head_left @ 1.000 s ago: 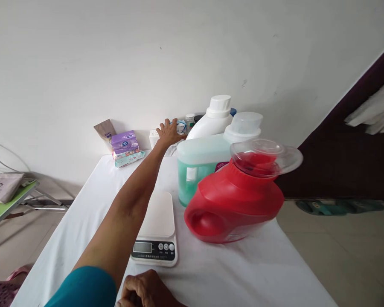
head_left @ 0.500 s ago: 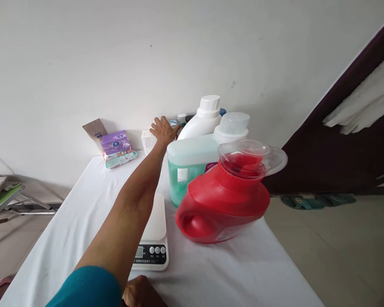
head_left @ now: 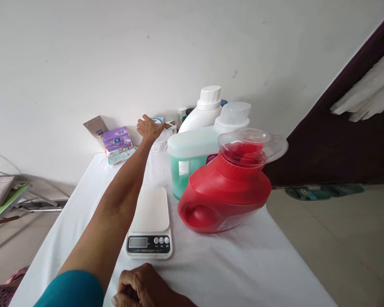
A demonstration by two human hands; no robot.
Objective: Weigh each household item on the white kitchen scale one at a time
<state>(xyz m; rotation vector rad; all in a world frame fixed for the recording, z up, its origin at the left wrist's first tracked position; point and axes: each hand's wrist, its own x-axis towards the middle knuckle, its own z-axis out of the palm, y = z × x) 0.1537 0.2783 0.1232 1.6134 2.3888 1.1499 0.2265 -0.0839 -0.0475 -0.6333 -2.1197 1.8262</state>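
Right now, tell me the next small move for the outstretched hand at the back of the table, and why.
Probably close the fingers and lift. The left hand lies spread on a small white box by the wall, beside the purple tissue packs, and grips nothing firmly yet. The right hand rests fisted at the near edge, before the scale, whose platform is bare.

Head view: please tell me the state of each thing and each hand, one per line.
left hand: stretched far, fingers on the small box
right hand: curled, resting on the table
scale: platform bare, display unreadable
red jug: upright, clear cap on
green jug: upright, partly filled
white bottle: upright, capped
tissue packs: stacked
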